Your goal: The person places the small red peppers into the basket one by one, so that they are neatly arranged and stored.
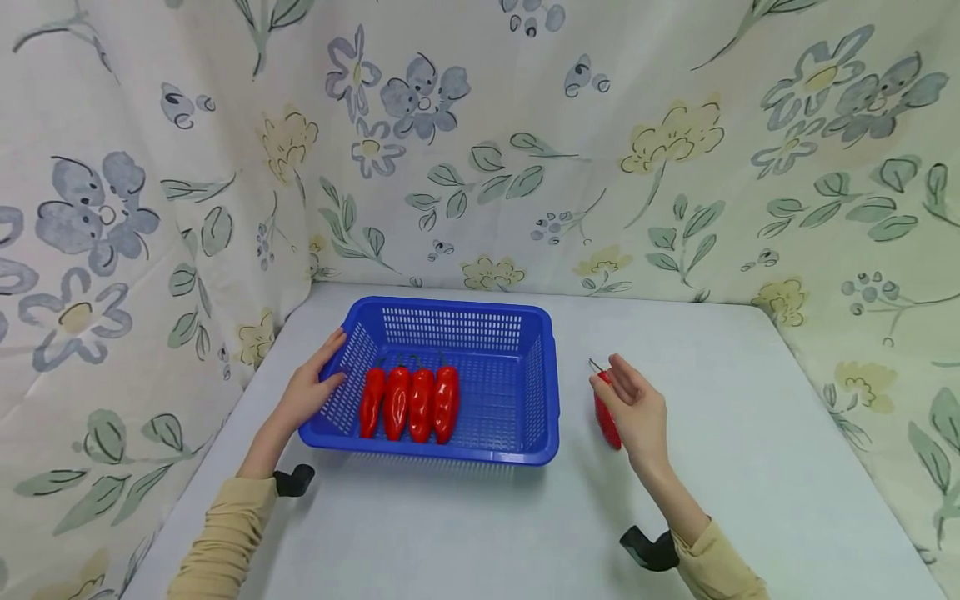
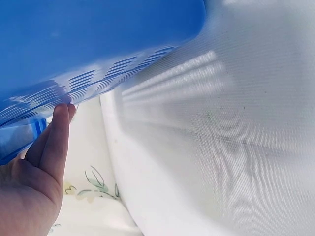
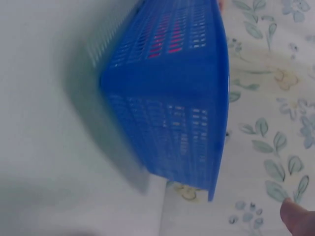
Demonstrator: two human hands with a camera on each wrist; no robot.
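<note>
A blue plastic basket (image 1: 491, 457) with slotted sides stands on the left half of the table. Several red chili peppers (image 1: 396, 404) lie side by side in its left part, stems toward the back. My left hand (image 1: 303, 392) is at the basket's left side; in the left wrist view its straight fingers (image 2: 58, 132) touch the slotted wall from outside. Right of the basket is one more red chili pepper (image 1: 606, 423), partly hidden by my right hand (image 1: 641, 417). That hand is over it, thumb and fingers apart. Only a thumb tip (image 3: 298, 219) shows in the right wrist view.
The white table (image 1: 450, 533) extends in front of the basket and to its right. Floral cloth (image 1: 480, 208) hangs behind the table and along both sides. A black strap (image 1: 651, 550) is on the right wrist, another (image 1: 295, 481) on the left.
</note>
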